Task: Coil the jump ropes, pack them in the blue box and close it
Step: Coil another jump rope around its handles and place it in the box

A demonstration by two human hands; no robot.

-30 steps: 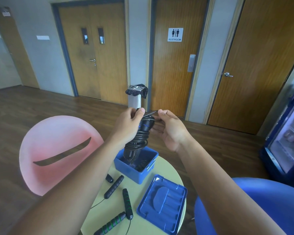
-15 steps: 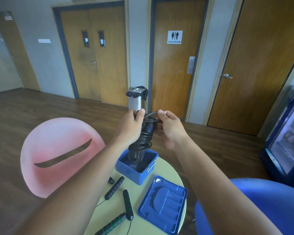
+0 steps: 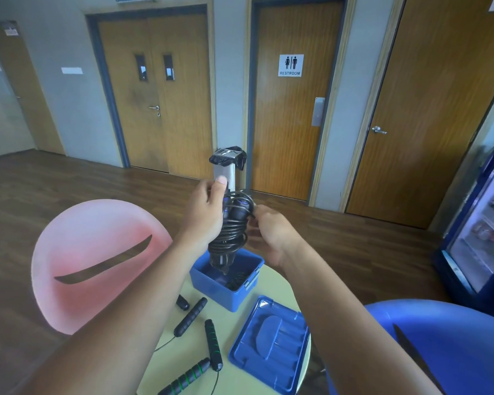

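My left hand (image 3: pixel 204 213) grips an upright black jump rope bundle (image 3: pixel 231 226), its cord wound round the two handles, above the open blue box (image 3: pixel 228 292). My right hand (image 3: pixel 271 232) pinches the loose cord end beside the top of the bundle. Something dark lies inside the box. The blue lid (image 3: pixel 270 344) lies flat on the round pale table (image 3: pixel 240 377), to the right of the box. Loose black handles (image 3: pixel 190 316) and green-ringed handles (image 3: pixel 213 343) with thin cords lie on the table in front of the box.
A pink chair (image 3: pixel 97 263) stands left of the table and a blue chair (image 3: pixel 445 346) at the right. A drinks fridge (image 3: pixel 482 232) is at the far right. Wooden doors and a bin (image 3: pixel 228 163) are behind.
The view has tilted down slightly. My right hand has dropped from the top of the bundle to its right side, drawing the cord end round; the left hand keeps holding the bundle.
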